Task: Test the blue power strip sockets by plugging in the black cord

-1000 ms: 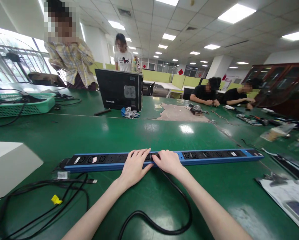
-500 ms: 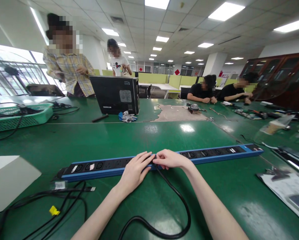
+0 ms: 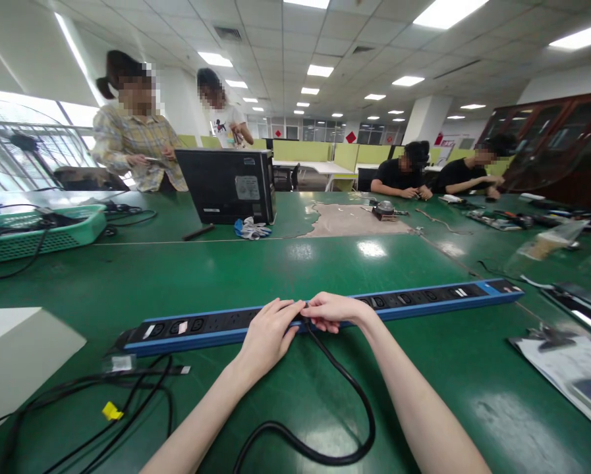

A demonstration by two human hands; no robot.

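A long blue power strip (image 3: 423,297) with black sockets lies across the green table (image 3: 295,263). My left hand (image 3: 267,334) rests flat on its middle, fingers stretched out over the sockets. My right hand (image 3: 335,310) is beside it, fingers pinched on the plug of a thick black cable (image 3: 354,408) at a socket in the strip. The cable loops back toward me over the table.
Thin black cables with a yellow tag (image 3: 111,411) lie at the front left beside a white box (image 3: 18,355). A green basket (image 3: 38,230), a black computer case (image 3: 228,186) and gloves (image 3: 252,228) stand farther off. Papers (image 3: 566,372) lie right. Several people work around the table.
My right hand has gone from lying flat on the strip to a pinch on the cable's plug. The left hand has stayed on the strip. The view has tilted slightly.
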